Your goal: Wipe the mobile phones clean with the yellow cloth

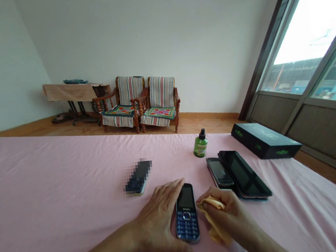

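Note:
A dark blue keypad phone [186, 215] lies face up on the pink sheet, its screen dark. My left hand [160, 218] braces it from the left, with the fingertips at its top edge and the thumb along its bottom edge. Just right of the phone, my right hand [228, 211] is closed around a crumpled yellow cloth [215, 226]. Part of the cloth hangs down below the fingers, and the rest is hidden in the hand.
A partly blurred phone [139, 177] lies left of centre. To the right are a smaller phone [220, 172], a black tablet [244, 174], a green bottle [200, 144] and a black box [264, 140]. Two wooden chairs [156, 99] and a covered table [75, 92] stand by the wall.

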`<state>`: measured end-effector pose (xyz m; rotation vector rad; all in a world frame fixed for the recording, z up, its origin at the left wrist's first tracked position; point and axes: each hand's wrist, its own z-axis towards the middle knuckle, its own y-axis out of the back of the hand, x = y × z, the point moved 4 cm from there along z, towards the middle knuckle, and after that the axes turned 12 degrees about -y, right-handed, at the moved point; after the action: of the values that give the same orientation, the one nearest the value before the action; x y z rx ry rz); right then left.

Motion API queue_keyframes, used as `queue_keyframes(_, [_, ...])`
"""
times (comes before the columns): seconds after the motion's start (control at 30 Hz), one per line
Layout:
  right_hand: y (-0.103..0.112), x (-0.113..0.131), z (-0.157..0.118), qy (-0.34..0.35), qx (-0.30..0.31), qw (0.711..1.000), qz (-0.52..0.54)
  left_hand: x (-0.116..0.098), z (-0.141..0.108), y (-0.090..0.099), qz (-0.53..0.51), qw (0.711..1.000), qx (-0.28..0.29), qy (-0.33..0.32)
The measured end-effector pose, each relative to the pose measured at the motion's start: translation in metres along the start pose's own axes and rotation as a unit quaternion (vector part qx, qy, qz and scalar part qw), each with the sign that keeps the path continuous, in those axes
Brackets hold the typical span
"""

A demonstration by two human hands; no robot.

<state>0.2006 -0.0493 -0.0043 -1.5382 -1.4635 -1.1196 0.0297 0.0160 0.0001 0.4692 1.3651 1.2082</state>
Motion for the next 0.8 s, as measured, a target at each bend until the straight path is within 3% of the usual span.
queue_keyframes(0.1, [0.007,-0.018,-0.009,0.007,-0.007,1.0,-0.015,0.0,0.0,0.0,0.0,1.0,-0.007,0.003])
queue_keyframes(0.3, [0.02,-0.03,-0.02,0.119,-0.027,0.989,-0.083,-0.001,0.003,0.0,0.002,1.0,-0.009,0.009])
queue_keyframes(0.47, [0.024,-0.035,-0.014,0.083,-0.024,0.996,0.015,-0.008,0.015,0.003,-0.003,1.0,-0.01,0.017])
queue_keyframes(0.57, [0.031,-0.031,-0.015,0.073,-0.043,0.994,0.074,-0.006,0.034,0.009,-0.036,0.997,-0.065,0.037])
queue_keyframes(0.67, [0.041,-0.02,-0.022,0.083,-0.096,0.99,0.067,-0.001,0.064,0.017,-0.087,0.983,-0.158,0.022])
queue_keyframes(0.8, [0.058,-0.001,-0.034,0.181,-0.239,0.954,-0.004,0.003,0.113,0.015,-0.099,0.981,-0.166,-0.009])
